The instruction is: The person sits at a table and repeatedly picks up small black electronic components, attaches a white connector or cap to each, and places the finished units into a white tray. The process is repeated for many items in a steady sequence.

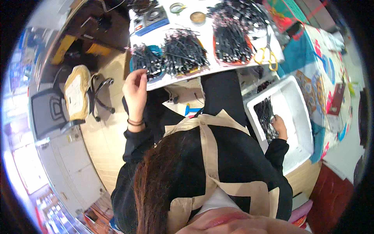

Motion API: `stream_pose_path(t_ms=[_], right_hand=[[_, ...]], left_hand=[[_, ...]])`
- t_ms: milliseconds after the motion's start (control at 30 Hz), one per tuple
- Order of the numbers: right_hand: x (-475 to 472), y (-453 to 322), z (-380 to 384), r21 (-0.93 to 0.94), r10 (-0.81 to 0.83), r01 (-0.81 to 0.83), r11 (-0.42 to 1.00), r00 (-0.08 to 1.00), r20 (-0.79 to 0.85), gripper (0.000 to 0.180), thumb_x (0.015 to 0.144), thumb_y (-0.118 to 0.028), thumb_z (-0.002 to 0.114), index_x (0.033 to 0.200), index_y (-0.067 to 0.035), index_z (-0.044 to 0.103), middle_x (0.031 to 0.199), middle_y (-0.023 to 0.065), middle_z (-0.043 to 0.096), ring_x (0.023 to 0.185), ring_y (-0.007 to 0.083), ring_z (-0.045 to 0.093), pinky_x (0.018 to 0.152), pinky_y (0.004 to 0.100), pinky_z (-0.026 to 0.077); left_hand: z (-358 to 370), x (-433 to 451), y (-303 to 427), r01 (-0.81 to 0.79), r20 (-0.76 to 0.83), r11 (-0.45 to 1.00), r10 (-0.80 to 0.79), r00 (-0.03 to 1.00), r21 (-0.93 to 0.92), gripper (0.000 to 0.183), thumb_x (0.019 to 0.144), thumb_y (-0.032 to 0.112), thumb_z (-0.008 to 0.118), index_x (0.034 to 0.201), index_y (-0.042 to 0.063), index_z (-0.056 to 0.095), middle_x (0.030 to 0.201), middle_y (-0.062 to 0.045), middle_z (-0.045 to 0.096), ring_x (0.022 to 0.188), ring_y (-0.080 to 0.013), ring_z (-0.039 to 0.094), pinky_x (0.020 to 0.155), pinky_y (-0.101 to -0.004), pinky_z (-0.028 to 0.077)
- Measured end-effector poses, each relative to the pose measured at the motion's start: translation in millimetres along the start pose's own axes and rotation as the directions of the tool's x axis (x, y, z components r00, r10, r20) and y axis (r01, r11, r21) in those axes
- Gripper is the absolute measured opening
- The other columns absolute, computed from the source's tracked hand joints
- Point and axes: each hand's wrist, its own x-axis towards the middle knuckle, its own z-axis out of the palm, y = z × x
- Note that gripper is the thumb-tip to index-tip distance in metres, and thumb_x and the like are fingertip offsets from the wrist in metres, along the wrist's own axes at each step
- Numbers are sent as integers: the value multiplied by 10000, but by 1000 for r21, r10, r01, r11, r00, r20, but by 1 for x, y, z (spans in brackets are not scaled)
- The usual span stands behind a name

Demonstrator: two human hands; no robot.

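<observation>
My left hand [136,90] hovers at the near left edge of the white tabletop [181,77], beside a pile of black cables with pale ends [150,63]. Its fingers are loosely bent, thumb apart, and nothing shows in them. Low on my right, my right hand [279,127] reaches inside a white foam box [301,140]. Its fingertips touch a bundle of thin black cables [263,117] lying along the box's left side. Something small and pale shows at those fingertips; whether they grip it is unclear.
More cable piles lie on the tabletop, one in a red tray [233,62]. Yellow-handled scissors [266,58], a roll of tape [176,8], a round tin [197,18] and a blue-based device [152,23] are there too. An office chair [77,93] stands left; a cloth-covered table [321,87] is right.
</observation>
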Motion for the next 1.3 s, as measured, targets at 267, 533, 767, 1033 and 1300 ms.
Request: stream_pose_path(t_ms=[267, 533, 767, 1033, 1300], right_hand=[[-5, -113, -64, -156, -259, 236, 959, 954, -152, 204, 871, -123, 557, 761, 48, 569, 671, 212, 617, 581, 342, 630, 563, 415, 471], [-58, -356, -124, 89, -720, 771, 631, 625, -302, 100, 852, -65, 595, 927, -5, 568, 825, 189, 609, 743, 356, 613, 665, 402, 484], [-22, -461, -95, -71, -880, 913, 402, 364, -305, 142, 835, -115, 620, 936, -48, 546, 831, 127, 575, 805, 322, 603, 689, 419, 486], [-7, -484, -74, -209, -864, 850, 484, 425, -271, 135, 797, -149, 656, 831, -52, 568, 838, 121, 580, 850, 321, 606, 725, 433, 500], [-1, -484, -70, -165, -821, 880, 446, 328, -468, 133, 808, -117, 660, 855, -43, 561, 790, 108, 564, 751, 306, 598, 638, 404, 482]], left_hand=[[-9, 72, -27, 28, -167, 915, 43, 985, 402, 155, 836, 147, 635, 863, -1, 670, 748, -170, 645, 715, -322, 639, 669, -394, 497], [10, 82, -40, 143, -138, 925, -100, 985, 352, 239, 793, 211, 704, 746, -11, 629, 715, -189, 609, 716, -364, 614, 661, -434, 486], [3, 85, -36, 194, -243, 972, -157, 957, 136, 208, 786, 178, 723, 809, -25, 682, 641, -126, 643, 589, -230, 635, 602, -332, 493], [-27, 91, -18, 71, -343, 966, -156, 926, -247, 148, 825, 101, 736, 861, -34, 688, 660, 41, 555, 599, -23, 445, 543, -172, 375], [-61, 77, 30, -297, -483, 943, 192, 854, -152, 106, 892, 72, 661, 944, -11, 622, 895, -41, 622, 804, -89, 583, 693, -212, 490]])
